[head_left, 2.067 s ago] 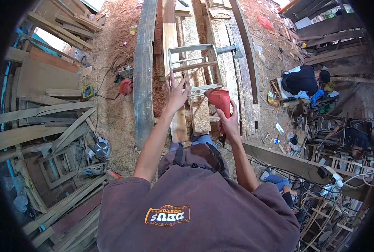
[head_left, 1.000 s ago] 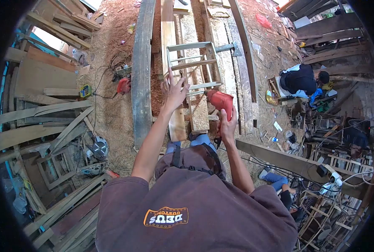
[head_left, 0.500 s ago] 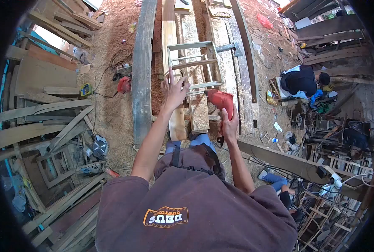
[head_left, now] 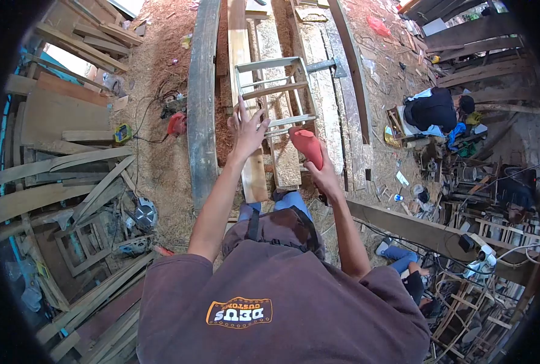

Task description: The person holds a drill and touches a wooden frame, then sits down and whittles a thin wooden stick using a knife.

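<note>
A small wooden frame (head_left: pixel 276 90) with crosspieces lies on the plank bench. My left hand (head_left: pixel 245 130) is at its near left corner, index finger stretched along the side and the other fingers curled on the wood. In my right hand (head_left: pixel 326 176) is a red power drill (head_left: pixel 307 147), its front end at the near right part of the frame. The palm hides the drill's handle, and its bit is hard to make out. Just right of the frame, a hatchet (head_left: pixel 333 67) rests on the bench.
Long planks (head_left: pixel 204 109) form the bench, with gaps between them. A red power tool (head_left: pixel 177 124) and a circular saw (head_left: pixel 145 212) lie on the left. Timber is stacked at both sides. A co-worker (head_left: pixel 434 112) bends down at right; another person's legs (head_left: pixel 400 255) show lower right.
The drill has tilted and turned in my right hand, its body swinging slightly left. My left hand stays at the frame's corner. The view has shifted a little.
</note>
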`<state>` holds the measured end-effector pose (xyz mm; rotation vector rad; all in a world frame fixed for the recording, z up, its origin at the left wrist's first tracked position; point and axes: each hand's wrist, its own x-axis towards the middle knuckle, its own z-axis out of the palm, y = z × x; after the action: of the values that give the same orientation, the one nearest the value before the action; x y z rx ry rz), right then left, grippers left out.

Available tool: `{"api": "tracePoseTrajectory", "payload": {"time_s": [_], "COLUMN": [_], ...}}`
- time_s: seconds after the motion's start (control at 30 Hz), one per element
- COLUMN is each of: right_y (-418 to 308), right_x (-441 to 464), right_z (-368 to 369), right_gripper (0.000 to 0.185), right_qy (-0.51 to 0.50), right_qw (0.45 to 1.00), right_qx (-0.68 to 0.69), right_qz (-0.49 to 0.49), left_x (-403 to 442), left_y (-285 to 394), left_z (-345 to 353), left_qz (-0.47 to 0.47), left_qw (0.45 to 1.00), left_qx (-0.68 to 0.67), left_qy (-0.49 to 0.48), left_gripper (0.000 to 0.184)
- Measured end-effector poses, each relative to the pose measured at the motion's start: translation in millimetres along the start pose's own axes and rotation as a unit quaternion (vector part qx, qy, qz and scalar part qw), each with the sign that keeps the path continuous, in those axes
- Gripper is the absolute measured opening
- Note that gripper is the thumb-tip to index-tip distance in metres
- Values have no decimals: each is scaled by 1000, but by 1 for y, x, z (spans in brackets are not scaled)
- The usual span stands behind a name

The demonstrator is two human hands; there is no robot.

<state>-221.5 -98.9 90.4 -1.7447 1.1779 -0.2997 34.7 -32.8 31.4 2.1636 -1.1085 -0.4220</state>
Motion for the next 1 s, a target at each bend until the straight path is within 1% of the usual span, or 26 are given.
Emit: {"api": "tracePoseTrajectory", "payload": {"time_s": [0.07,0.13,0.2,0.3,0.37,0.47,0.53,0.63,0.73,0.87,0.93,0.97,1.0], "right_y": [-1,6,9,5,1,-3,-4,-14,-22,-17,-20,-17,-7], "right_x": [0,5,8,11,12,14,14,10,18,30,31,32,36], "right_z": [2,10,10,6,1,4,8,10,8,7,12,16,20], "right_gripper": [74,72,68,64,64,64,66,67,68,68,69,70,70], "right_qy": [-6,27,28,13,7,15,31,30,4,-8,-13,15,24], "right_qw": [1000,999,997,995,997,999,997,997,1000,1000,1000,998,997], "right_qx": [11,9,65,92,72,9,-52,-52,18,0,-17,-55,-53], "right_qz": [-11,-27,8,23,8,-27,-42,-56,10,25,14,-37,-47], "left_x": [1,1,0,-1,0,0,0,0,0,-1,-2,-1,-1], "left_y": [-3,-2,-2,-5,-6,-7,-10,-9,-8,-4,-2,-3,-3], "left_z": [3,2,3,4,6,5,8,8,7,5,3,1,-1], "left_qz": [0,-11,-14,-3,6,18,23,23,9,23,17,14,8], "left_qw": [1000,1000,1000,1000,1000,1000,999,999,1000,998,1000,1000,1000], "left_qx": [2,0,2,14,20,5,10,9,0,-57,-24,-7,-11], "left_qy": [-1,-8,-10,0,7,6,20,21,12,18,10,8,6], "left_gripper": [44,44,44,44,44,48,45,43,46,48,49,49,50]}}
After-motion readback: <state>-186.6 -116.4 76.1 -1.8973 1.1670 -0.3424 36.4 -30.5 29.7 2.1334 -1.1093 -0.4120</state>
